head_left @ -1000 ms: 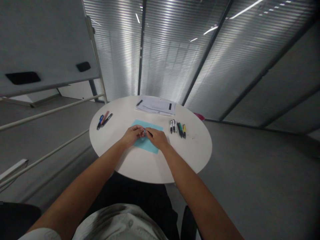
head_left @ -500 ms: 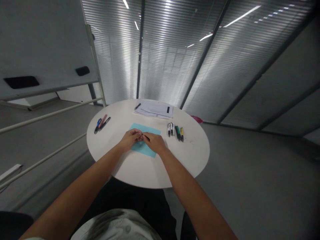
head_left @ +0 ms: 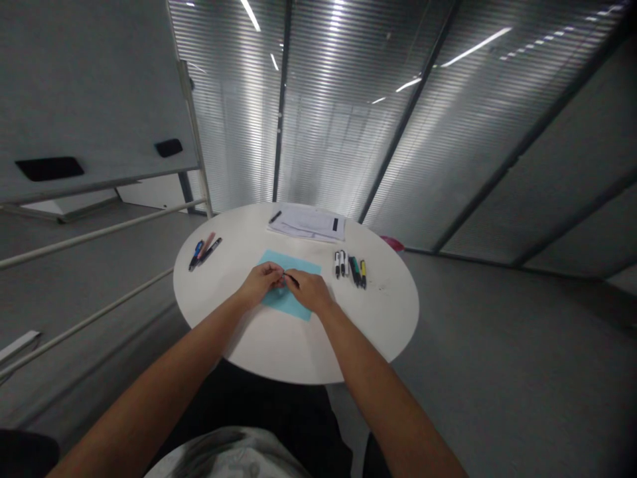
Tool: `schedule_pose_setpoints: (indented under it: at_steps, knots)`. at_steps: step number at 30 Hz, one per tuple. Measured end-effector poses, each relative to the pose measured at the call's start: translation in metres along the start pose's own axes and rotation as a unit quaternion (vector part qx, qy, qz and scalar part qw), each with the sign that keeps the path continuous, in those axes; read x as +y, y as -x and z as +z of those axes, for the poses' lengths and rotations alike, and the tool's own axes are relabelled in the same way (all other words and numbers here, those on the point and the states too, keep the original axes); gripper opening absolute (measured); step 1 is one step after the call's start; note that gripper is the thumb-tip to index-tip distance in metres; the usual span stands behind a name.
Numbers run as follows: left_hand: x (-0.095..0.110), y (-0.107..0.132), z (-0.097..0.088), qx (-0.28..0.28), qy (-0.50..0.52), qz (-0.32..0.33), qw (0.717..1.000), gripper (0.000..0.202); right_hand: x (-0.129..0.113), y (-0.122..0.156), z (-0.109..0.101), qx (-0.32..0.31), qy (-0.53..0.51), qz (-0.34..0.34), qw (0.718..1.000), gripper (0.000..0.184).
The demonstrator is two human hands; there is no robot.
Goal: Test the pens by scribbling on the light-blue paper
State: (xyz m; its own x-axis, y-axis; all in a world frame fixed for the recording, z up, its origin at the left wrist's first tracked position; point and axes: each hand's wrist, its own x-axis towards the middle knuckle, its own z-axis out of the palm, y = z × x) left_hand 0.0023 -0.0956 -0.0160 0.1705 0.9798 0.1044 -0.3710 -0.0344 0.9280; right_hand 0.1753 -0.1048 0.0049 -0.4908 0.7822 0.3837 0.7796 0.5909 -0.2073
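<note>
Both of my hands meet above a light blue sheet (head_left: 288, 305) on the round white table. My right hand (head_left: 309, 288) is closed around a slim, dark, pen-like piece (head_left: 292, 280), whose far end reaches toward the other hand. Against that end, the fingers of my left hand (head_left: 261, 282) are pinched together. What the left fingertips grip is too small and too covered to make out. The sheet lies flat, partly hidden beneath both hands.
Several markers and pens (head_left: 351, 267) lie in a row right of the sheet, beside small dark specks. More pens (head_left: 204, 251) lie at the left. Stacked papers (head_left: 308, 222) rest at the table's (head_left: 283, 355) far side. A whiteboard frame (head_left: 196, 143) stands at left.
My hands remain together over the sheet, with only small finger movement. The dark piece shows at a slightly different angle in my right hand. The whole view has shifted a little.
</note>
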Motion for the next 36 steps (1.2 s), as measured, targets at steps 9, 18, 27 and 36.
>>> schedule_pose_setpoints:
  at_steps: [9, 18, 27, 36]
  knots:
    - [0.0007, -0.0002, 0.0008, 0.000, 0.005, -0.008, 1.000, 0.032, -0.0024, 0.0005, -0.0026, -0.007, -0.005, 0.001, 1.000, 0.032]
    - [0.0038, 0.0012, -0.0014, -0.022, 0.015, -0.020, 0.999, 0.026, -0.0003, 0.0005, -0.0023, -0.003, -0.031, -0.012, 0.999, 0.032]
    - [0.0021, 0.0016, 0.0006, -0.018, -0.076, 0.020, 0.997, 0.029, -0.0012, 0.0005, -0.0034, -0.011, -0.025, -0.017, 0.999, 0.028]
    - [0.0081, 0.0068, 0.0047, -0.030, -0.092, 0.019, 0.995, 0.032, 0.0019, 0.0018, -0.0005, -0.023, -0.016, -0.013, 1.000, 0.028]
